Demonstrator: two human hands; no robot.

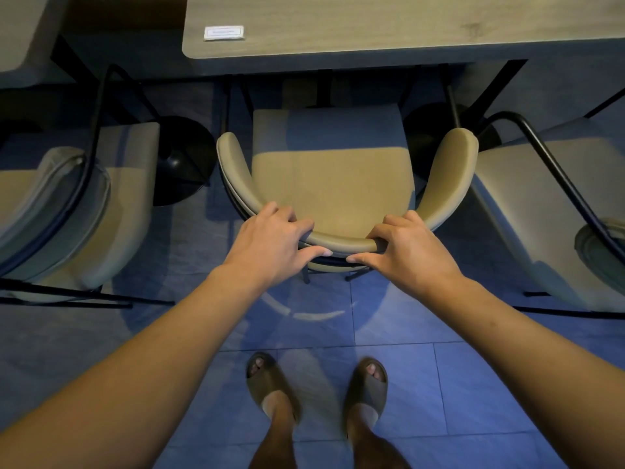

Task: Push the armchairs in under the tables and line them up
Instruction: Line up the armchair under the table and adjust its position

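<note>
Item, centre: beige armchair [333,179] at my 12 o'clock, front of its seat just under the edge of the wood-grain worktop [389,27]. My left hand [270,247] and right hand [411,250] each grasp its curved backrest, fingers over the top, thumbs below.
Item, 9 o'clock: second armchair [72,211] beside another worktop [17,32].
Item, 3 o'clock: third armchair [541,211].
Item, 11 o'clock on the worktop: small white card [224,32], print unreadable.
Item, 6 o'clock: my sandals [270,384] on blue floor tiles [473,384].
</note>
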